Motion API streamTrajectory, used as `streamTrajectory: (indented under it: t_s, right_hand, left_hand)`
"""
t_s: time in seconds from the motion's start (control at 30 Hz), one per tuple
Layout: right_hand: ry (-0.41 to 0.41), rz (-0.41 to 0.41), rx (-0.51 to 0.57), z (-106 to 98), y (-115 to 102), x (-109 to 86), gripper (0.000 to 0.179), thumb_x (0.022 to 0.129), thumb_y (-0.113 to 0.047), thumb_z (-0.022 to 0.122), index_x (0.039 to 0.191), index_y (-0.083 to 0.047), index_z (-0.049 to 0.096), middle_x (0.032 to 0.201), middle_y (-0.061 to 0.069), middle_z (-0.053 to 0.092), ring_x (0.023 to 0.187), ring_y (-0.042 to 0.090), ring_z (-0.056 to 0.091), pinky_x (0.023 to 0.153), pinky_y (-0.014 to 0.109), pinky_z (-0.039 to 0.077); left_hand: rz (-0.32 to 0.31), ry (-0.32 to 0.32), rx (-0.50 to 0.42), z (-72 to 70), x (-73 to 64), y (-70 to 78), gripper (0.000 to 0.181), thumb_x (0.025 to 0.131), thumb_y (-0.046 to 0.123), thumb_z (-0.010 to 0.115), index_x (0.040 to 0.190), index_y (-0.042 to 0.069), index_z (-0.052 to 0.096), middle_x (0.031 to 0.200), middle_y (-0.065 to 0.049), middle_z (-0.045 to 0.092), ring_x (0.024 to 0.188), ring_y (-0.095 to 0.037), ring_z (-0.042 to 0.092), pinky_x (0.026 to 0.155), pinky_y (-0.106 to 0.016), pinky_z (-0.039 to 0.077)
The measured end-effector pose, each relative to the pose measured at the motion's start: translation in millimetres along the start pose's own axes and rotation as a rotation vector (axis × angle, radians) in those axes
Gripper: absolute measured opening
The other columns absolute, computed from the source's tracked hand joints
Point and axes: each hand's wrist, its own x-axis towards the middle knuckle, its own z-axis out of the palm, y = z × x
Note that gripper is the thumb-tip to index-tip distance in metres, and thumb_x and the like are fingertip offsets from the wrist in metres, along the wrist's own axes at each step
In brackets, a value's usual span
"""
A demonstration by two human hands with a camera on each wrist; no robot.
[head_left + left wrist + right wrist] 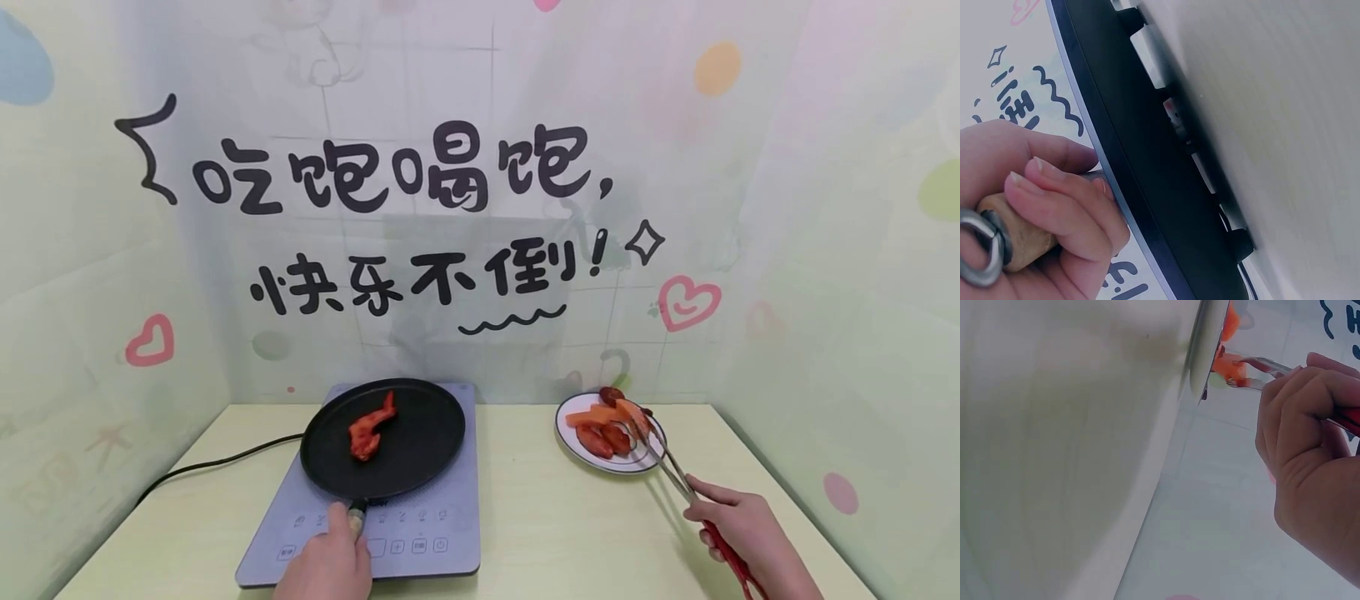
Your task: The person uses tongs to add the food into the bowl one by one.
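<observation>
My left hand (330, 560) grips the wooden handle (1022, 240) of a flat black frying pan (427, 433). A reddish chicken wing (366, 435) lies in the pan, left of its middle. On the right, my right hand (750, 533) holds metal tongs (678, 477) with red grips. The tongs' tips are at an orange piece of food (630, 413) on a white plate (588, 457) with a dark rim; in the right wrist view the tips (1244, 382) sit on either side of an orange piece. More orange strips and reddish-brown pieces (596, 442) share the plate.
Beneath the pan is a grey-blue induction cooker (457, 533) with touch buttons along its front. A black cable (217, 461) runs from it to the left. Printed curtains (450, 350) with large characters surround the pale table (525, 517) at the back and sides.
</observation>
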Motion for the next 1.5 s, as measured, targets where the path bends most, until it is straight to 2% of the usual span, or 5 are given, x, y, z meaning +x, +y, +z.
streamTrajectory:
  t_s: [0.47,1.03,1.13,1.37,1.5]
  right_hand:
    - [0.041,-0.029,-0.079,10.3,-9.3,-5.9,0.071,0.090,-0.007,0.073,0.156,-0.006,0.050,0.057,0.001,0.053,0.050,0.012,0.046,0.051,0.029,0.045]
    - [0.076,-0.090,-0.152,43.0,-28.3,-17.8,0.066,0.084,-0.004,0.074,0.149,-0.010,0.061,0.057,0.000,0.052,0.046,0.014,0.043,0.047,0.029,0.040]
    - [0.082,-0.080,-0.173,53.4,-33.2,-21.2,0.063,0.084,-0.003,0.074,0.147,-0.012,0.064,0.061,0.001,0.054,0.046,0.014,0.044,0.047,0.030,0.040]
    - [0.068,-0.061,-0.246,76.8,-42.2,-29.0,0.059,0.086,-0.006,0.076,0.143,-0.016,0.067,0.089,0.008,0.060,0.051,0.017,0.048,0.051,0.030,0.041]
    - [0.055,-0.070,-0.259,89.0,-45.7,-34.3,0.058,0.084,-0.006,0.077,0.141,-0.018,0.070,0.091,0.008,0.062,0.053,0.018,0.049,0.052,0.030,0.040]
  left_hand:
    - [0.003,0.010,-0.004,-0.3,-0.2,0.8,0.036,0.102,0.020,0.064,0.119,-0.005,0.044,0.068,-0.011,0.055,0.057,-0.025,0.053,0.058,-0.039,0.038]
    - [0.002,0.024,-0.008,-2.4,-3.4,2.0,0.033,0.102,0.019,0.064,0.114,-0.004,0.043,0.069,-0.011,0.055,0.058,-0.026,0.053,0.059,-0.040,0.039]
    - [-0.007,0.018,-0.005,-2.7,-3.7,3.2,0.032,0.102,0.020,0.064,0.112,-0.003,0.044,0.069,-0.011,0.055,0.058,-0.026,0.053,0.059,-0.039,0.039]
    - [-0.009,0.021,0.002,-1.4,-2.9,3.1,0.032,0.102,0.020,0.064,0.111,-0.002,0.043,0.068,-0.011,0.055,0.058,-0.026,0.053,0.059,-0.039,0.038]
    - [-0.012,0.026,0.000,-0.9,-2.4,4.0,0.031,0.102,0.020,0.064,0.110,-0.001,0.044,0.067,-0.010,0.054,0.058,-0.025,0.053,0.058,-0.039,0.037]
